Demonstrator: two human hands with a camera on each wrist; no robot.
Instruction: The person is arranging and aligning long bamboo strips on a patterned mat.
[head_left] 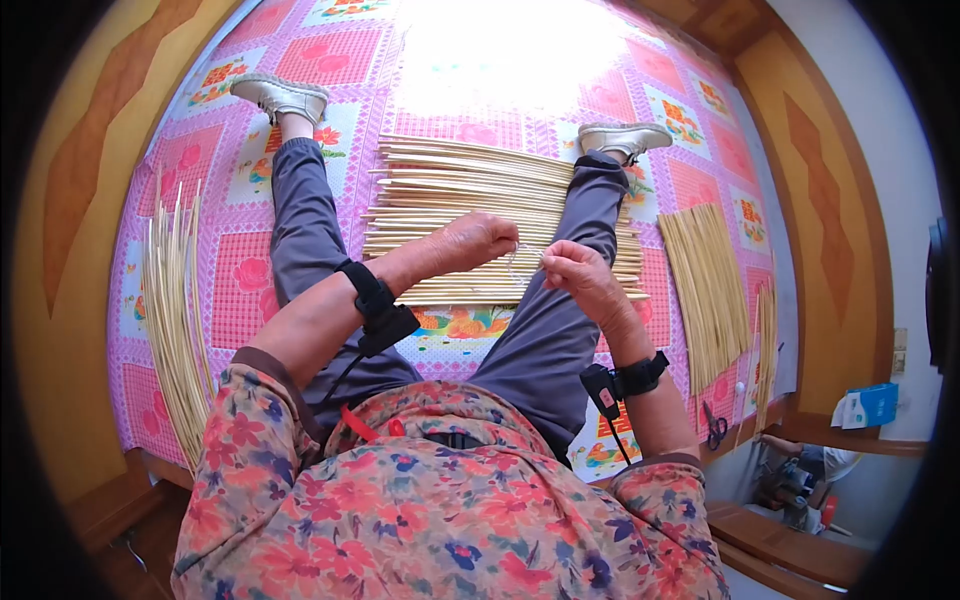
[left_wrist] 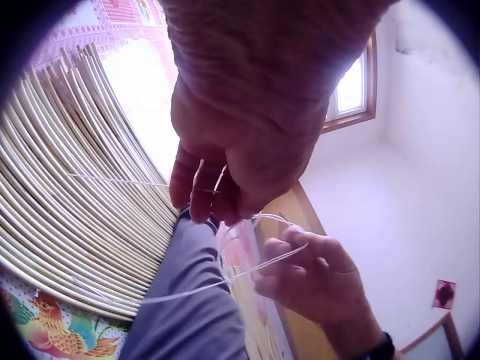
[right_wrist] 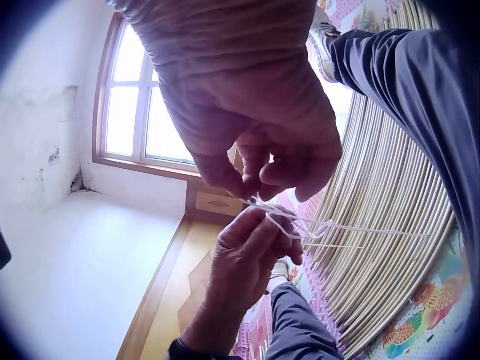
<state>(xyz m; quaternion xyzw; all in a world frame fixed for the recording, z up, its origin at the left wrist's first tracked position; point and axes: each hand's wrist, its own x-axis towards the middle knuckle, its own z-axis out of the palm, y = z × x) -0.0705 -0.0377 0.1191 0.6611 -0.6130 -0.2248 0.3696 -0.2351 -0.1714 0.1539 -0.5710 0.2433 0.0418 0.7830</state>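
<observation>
The left grip (head_left: pixel 478 240) and right grip (head_left: pixel 572 268) both pinch a thin clear thread (left_wrist: pixel 225 280). It may slip, tangle or snag on the sticks (head_left: pixel 470 185) beneath.

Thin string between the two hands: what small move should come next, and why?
Probably pull the hands gently apart: the left hand and right hand each pinch the thin string, which forms a slack open loop between them.

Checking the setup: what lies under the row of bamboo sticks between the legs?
The row of bamboo sticks lies on a pink floral cloth, visible at its edges. Anything else beneath is hidden by the sticks.
</observation>
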